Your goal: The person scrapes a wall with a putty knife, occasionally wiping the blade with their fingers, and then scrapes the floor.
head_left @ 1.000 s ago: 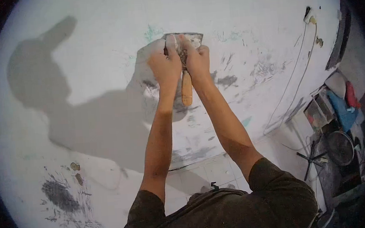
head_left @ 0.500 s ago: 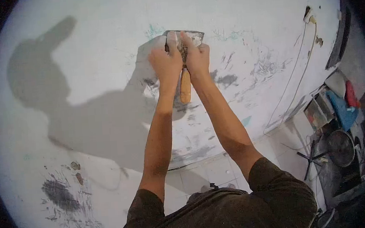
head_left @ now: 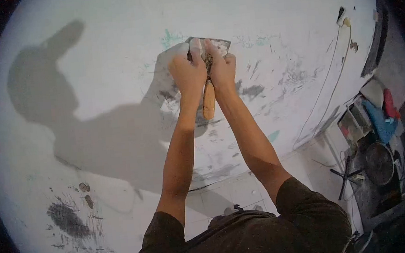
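A scraper (head_left: 208,100) with a wooden handle and a wide, stained metal blade lies against the white wall (head_left: 125,33), its handle pointing down. My left hand (head_left: 188,71) grips the left side of the blade, thumb laid on its face. On the right side, my right hand (head_left: 222,67) holds the blade the same way, its thumb close to the other. The fingers behind the blade are hidden. The wooden handle hangs free between my wrists. Around the blade the wall carries green flecks and dark scuffs.
Dark, peeling patches (head_left: 68,220) mark the wall at lower left. A cable (head_left: 342,69) runs down the wall at right. On the tiled floor (head_left: 245,194) at right are a round fan-like object (head_left: 378,163), a black stand (head_left: 346,177) and a blue cloth (head_left: 381,121).
Both hands and the scraper have shifted slightly down and to the right. The hold on the blade looks the same.
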Action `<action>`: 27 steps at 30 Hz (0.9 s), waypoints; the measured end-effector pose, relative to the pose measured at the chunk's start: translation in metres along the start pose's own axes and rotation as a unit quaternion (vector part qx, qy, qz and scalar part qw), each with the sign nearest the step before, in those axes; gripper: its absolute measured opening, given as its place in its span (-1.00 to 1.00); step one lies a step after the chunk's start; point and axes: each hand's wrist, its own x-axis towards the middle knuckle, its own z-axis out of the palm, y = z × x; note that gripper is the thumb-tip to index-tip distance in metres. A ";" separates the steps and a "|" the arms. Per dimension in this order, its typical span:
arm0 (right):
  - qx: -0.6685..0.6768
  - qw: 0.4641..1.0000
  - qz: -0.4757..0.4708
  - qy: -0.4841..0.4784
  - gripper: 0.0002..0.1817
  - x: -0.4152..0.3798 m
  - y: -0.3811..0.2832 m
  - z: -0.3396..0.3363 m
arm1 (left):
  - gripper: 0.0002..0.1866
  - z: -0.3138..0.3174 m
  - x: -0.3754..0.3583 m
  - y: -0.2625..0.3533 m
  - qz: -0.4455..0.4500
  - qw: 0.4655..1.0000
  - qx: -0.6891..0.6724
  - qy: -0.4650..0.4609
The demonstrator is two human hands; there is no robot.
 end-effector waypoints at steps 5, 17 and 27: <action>0.007 1.000 -0.007 -0.029 -0.57 0.005 0.013 -0.011 | -0.58 -0.003 -0.007 -0.002 -0.019 0.999 0.016 -0.025; 0.013 0.999 -0.008 -0.040 -0.65 0.011 0.001 0.003 | -0.57 0.000 0.006 0.002 0.007 0.998 0.069 -0.003; -0.012 1.000 0.001 -0.028 -0.66 0.004 0.005 -0.013 | -0.57 -0.001 -0.012 0.008 -0.031 0.999 0.029 -0.014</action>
